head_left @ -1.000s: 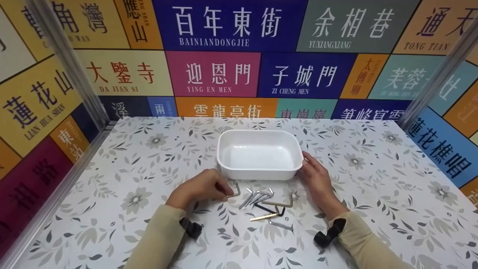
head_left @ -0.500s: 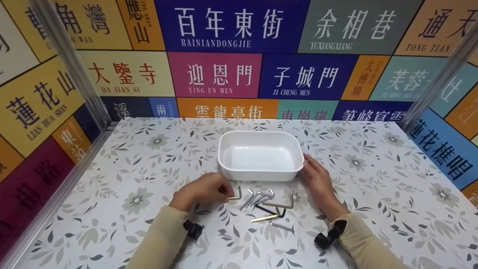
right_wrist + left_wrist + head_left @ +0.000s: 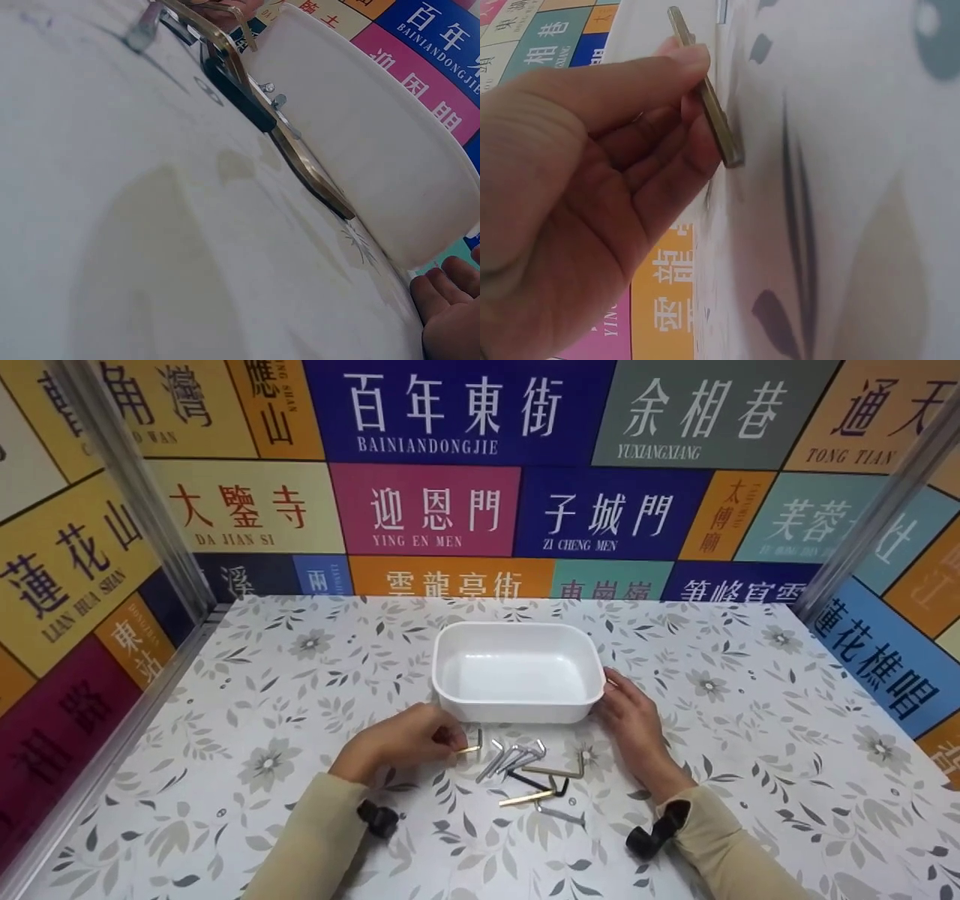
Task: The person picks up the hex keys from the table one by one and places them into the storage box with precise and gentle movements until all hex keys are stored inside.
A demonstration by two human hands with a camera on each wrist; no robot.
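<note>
1. Nearest you, a loose silver key (image 3: 561,814) lies by a gold key (image 3: 525,798) and a black key (image 3: 527,781); all look like stiff, smooth metal, best lifted by the long arm.
2. Beyond, your left hand (image 3: 405,739) pinches a brass-coloured L-shaped key (image 3: 718,124) between thumb and fingers, just in front of the white container (image 3: 517,712); it seems light and rigid, but may twist in a loose pinch.
3. Your right hand (image 3: 632,720) rests loosely extended fingers at the container's right end.
4. Farthest, that container probably slides easily; steady its side wall.
</note>
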